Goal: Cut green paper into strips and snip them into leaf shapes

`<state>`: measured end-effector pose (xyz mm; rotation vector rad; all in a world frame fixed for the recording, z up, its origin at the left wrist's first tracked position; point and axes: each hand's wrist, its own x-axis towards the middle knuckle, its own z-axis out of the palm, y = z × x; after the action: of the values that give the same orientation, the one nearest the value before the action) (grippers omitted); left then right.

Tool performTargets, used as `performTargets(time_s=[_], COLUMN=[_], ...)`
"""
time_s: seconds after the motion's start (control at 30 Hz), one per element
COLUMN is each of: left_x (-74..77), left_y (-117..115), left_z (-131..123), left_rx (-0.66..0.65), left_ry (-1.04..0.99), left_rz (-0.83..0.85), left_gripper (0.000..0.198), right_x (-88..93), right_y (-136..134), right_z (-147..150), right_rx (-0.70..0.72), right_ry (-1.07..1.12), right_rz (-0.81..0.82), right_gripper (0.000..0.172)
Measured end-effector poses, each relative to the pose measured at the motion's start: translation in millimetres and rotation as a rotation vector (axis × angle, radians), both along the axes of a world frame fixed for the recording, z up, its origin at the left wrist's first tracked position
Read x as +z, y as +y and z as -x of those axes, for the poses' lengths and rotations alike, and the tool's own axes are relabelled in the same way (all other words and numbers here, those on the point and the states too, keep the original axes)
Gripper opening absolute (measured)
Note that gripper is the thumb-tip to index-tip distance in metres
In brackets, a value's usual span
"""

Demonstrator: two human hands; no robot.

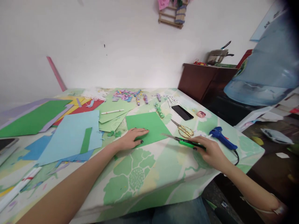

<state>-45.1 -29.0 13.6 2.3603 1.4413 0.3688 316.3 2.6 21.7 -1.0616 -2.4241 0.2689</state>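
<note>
My left hand lies flat with fingers stretched over the lower left part of a green sheet of paper. My right hand is closed around the black and green handles of a pair of scissors. Their blades point left, and the tip is over or close to the sheet's right edge; contact cannot be made out. Just beyond them lie gold-handled scissors. A blue glue gun rests to the right of my right hand. Small green scraps are beside my left hand.
A phone, a pink roundish item and decorated paper pieces lie farther back. Light blue paper, a green strip and coloured sheets cover the left. A large water bottle stands beyond the right edge.
</note>
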Motion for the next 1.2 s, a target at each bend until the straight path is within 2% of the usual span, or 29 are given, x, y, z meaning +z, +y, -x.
performTargets(time_s=[0.07, 0.17, 0.23, 0.33, 0.47, 0.57, 0.67, 0.77, 0.87, 0.93, 1.0, 1.1, 1.2], left_x=[4.0, 9.8, 12.2, 13.9, 15.8, 16.8, 18.9, 24.5, 30.8, 32.7, 31.4, 25.2, 19.5], left_y=[1.2, 11.1, 22.4, 40.8, 57.2, 59.7, 54.3, 43.9, 32.6, 25.9, 19.9, 11.7, 4.7], left_z=[-5.3, -23.0, -38.0, -55.7, -62.0, -56.6, -45.2, -30.1, -15.1, -6.7, 0.3, 8.2, 13.5], left_rx=[0.03, 0.081, 0.092, 0.089, 0.029, -0.015, -0.001, 0.023, 0.047, 0.069, 0.085, 0.1, 0.106], left_ry=[-0.013, -0.02, -0.009, 0.019, 0.019, -0.04, -0.133, -0.235, -0.336, -0.396, -0.444, -0.495, -0.539], left_rz=[-0.013, -0.021, 0.013, 0.109, 0.208, 0.216, 0.165, 0.122, 0.119, 0.132, 0.168, 0.251, 0.318], left_gripper=[0.049, 0.04, 0.04, 0.032, 0.031, 0.031, 0.03, 0.023, 0.011, 0.012, 0.015, 0.02, 0.024], right_x=[-0.6, 0.0, 2.2, 7.1, 12.7, 14.8, 15.1, 15.4, 17.0, 17.9, 17.2, 12.7, 6.1], right_y=[-0.7, -1.1, -2.4, -6.4, -11.4, -11.1, -6.9, -0.1, 8.2, 14.5, 21.0, 29.4, 33.5], right_z=[-11.2, -17.6, -14.9, -7.2, 0.8, 9.1, 24.7, 46.8, 73.9, 94.8, 116.8, 147.8, 170.2], right_rx=[-0.156, -0.328, -0.343, -0.309, -0.267, -0.231, -0.202, -0.165, -0.11, -0.07, -0.031, 0.012, 0.044], right_ry=[0.083, 0.288, 0.411, 0.483, 0.546, 0.581, 0.609, 0.618, 0.591, 0.552, 0.496, 0.371, 0.246], right_rz=[0.068, 0.272, 0.402, 0.474, 0.559, 0.625, 0.658, 0.675, 0.701, 0.727, 0.764, 0.814, 0.852], right_gripper=[0.037, 0.04, 0.04, 0.04, 0.035, 0.031, 0.036, 0.042, 0.039, 0.035, 0.031, 0.015, 0.018])
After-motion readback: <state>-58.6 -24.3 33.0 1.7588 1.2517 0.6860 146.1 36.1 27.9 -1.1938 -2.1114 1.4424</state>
